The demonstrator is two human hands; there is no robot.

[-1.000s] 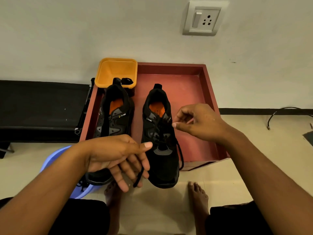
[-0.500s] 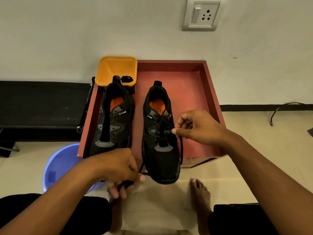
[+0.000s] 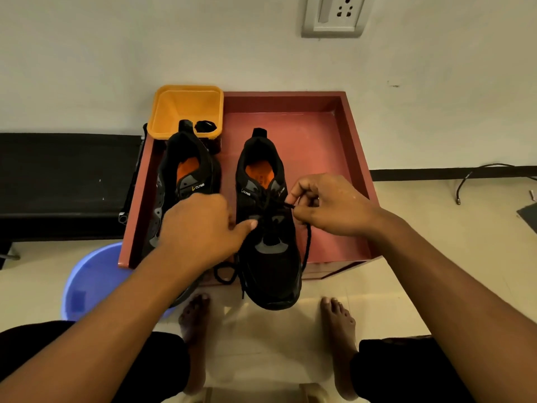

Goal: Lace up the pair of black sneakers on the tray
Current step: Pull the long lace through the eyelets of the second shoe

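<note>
on the red tray (image 3: 359,158) by the wall sit both black sneakers: right sneaker (image 3: 270,274) half laced, left sneaker (image 3: 186,161) bare. head view: the right hand (image 3: 328,207) pinches the lace (image 3: 307,242) tip by an upper eyelet. the left hand (image 3: 200,228) curls near the other end; whether it grips, i cannot tell. slack there could let the lace slide out of a row.

CLYMB stands in white print on the tongue of the sneaker left of centre (image 3: 189,170), and twice beside the collar of the centre sneaker (image 3: 270,257).
</note>
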